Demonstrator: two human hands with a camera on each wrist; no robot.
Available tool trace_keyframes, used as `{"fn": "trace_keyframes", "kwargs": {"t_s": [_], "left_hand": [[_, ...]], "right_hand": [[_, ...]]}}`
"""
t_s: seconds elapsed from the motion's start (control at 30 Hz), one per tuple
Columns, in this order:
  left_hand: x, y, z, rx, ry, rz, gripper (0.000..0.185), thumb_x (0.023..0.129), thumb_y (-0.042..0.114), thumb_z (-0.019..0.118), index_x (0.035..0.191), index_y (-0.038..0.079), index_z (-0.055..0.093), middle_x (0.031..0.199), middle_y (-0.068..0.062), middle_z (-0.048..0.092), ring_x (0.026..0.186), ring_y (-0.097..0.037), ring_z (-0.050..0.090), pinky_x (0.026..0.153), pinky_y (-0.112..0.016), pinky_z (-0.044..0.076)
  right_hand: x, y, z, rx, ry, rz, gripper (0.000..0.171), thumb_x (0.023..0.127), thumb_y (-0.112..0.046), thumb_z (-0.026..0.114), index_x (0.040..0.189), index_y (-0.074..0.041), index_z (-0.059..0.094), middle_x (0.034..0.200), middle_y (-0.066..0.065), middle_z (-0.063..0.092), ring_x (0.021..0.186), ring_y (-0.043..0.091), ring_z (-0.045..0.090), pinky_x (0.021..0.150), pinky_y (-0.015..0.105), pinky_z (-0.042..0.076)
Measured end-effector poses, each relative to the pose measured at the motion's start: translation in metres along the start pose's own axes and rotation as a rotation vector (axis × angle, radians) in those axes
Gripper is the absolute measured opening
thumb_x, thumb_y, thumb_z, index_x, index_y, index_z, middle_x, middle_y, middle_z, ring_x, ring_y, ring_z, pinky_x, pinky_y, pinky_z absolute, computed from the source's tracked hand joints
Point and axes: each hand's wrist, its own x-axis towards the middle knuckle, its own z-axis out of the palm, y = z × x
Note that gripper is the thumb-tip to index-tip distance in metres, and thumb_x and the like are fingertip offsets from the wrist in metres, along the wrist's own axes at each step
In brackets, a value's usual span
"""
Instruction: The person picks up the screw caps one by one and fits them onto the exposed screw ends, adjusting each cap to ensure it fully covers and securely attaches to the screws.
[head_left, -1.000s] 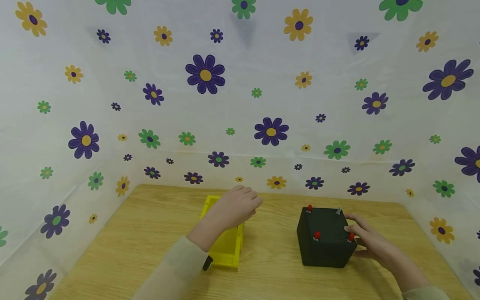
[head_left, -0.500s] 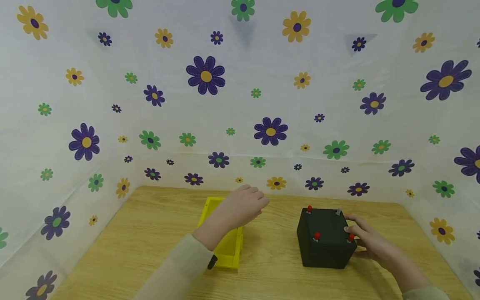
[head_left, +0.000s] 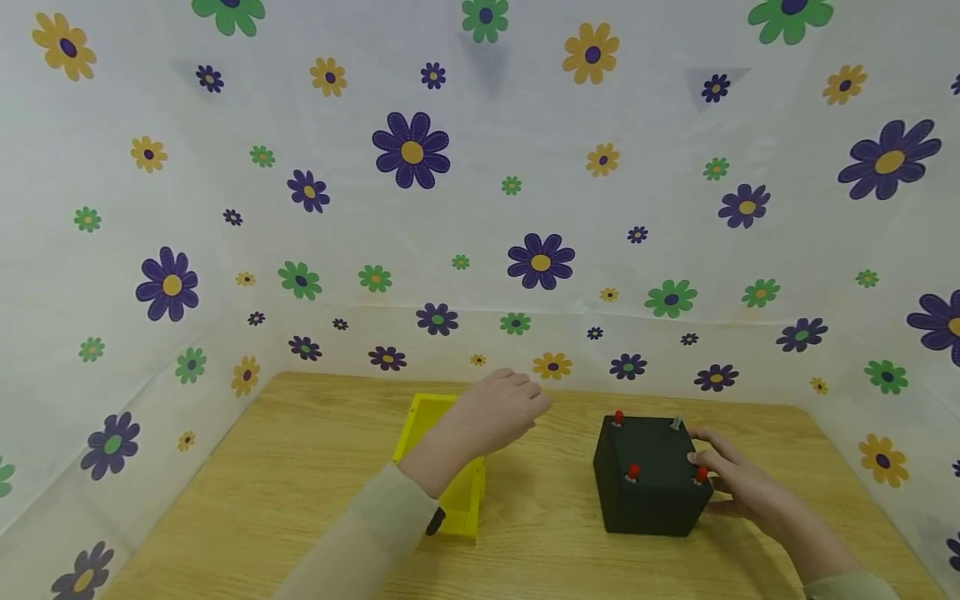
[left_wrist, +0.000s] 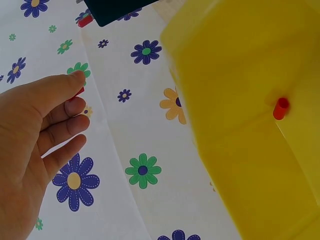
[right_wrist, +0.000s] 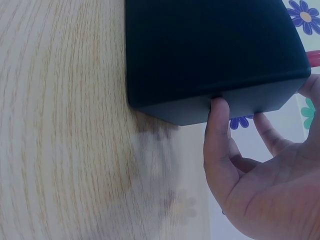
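Note:
A black box (head_left: 651,475) with toggle switches on its top stands on the table at right. Three switches carry red caps, such as the front one (head_left: 633,472); the back right switch (head_left: 677,422) is bare metal. My left hand (head_left: 501,414) is above the yellow bin's right side. In the left wrist view it pinches a small red cap (left_wrist: 80,92) between thumb and forefinger, mostly hidden. My right hand (head_left: 738,483) holds the box's right side, thumb at the top edge, fingertips (right_wrist: 218,107) against the side face.
The yellow bin (head_left: 457,521) stands left of the box, partly under my left forearm. A red cap (left_wrist: 281,108) lies inside it. A flowered white sheet (head_left: 465,225) rises behind and beside the wooden table (head_left: 300,467).
My left hand has moved a little to the right, from over the yellow bin toward the black box. The right hand and box stay in place.

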Motion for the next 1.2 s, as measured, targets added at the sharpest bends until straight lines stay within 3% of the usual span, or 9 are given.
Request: {"fn": "trace_keyframes", "kwargs": {"t_s": [0.33, 0.63, 1.2], "left_hand": [[0.01, 0.005, -0.004, -0.013, -0.017, 0.023, 0.017, 0.103, 0.026, 0.073, 0.119, 0.022, 0.072, 0.113, 0.009, 0.077, 0.104, -0.01, 0.069, 0.105, -0.025, 0.053], [0.02, 0.009, -0.005, -0.005, -0.003, 0.05, 0.017, 0.105, 0.024, 0.069, 0.122, 0.023, 0.072, 0.118, 0.01, 0.077, 0.108, -0.009, 0.07, 0.098, -0.022, 0.054], [0.036, 0.022, -0.015, 0.015, 0.003, 0.099, 0.016, 0.108, 0.021, 0.064, 0.121, 0.023, 0.072, 0.113, 0.011, 0.075, 0.104, -0.009, 0.068, 0.104, -0.022, 0.053]], "right_hand": [[0.001, -0.002, -0.001, 0.015, -0.001, 0.001, 0.067, 0.111, -0.036, 0.04, 0.165, -0.009, 0.01, 0.162, 0.037, 0.024, 0.135, 0.044, 0.055, 0.089, 0.043, 0.058], [0.001, -0.004, 0.0, 0.017, -0.006, 0.002, 0.068, 0.112, -0.035, 0.039, 0.165, -0.009, 0.007, 0.164, 0.038, 0.018, 0.143, 0.054, 0.046, 0.09, 0.043, 0.058], [0.0, -0.005, 0.001, 0.007, 0.012, 0.01, 0.068, 0.111, -0.035, 0.041, 0.165, -0.008, 0.009, 0.162, 0.038, 0.022, 0.136, 0.046, 0.054, 0.087, 0.041, 0.058]]}}
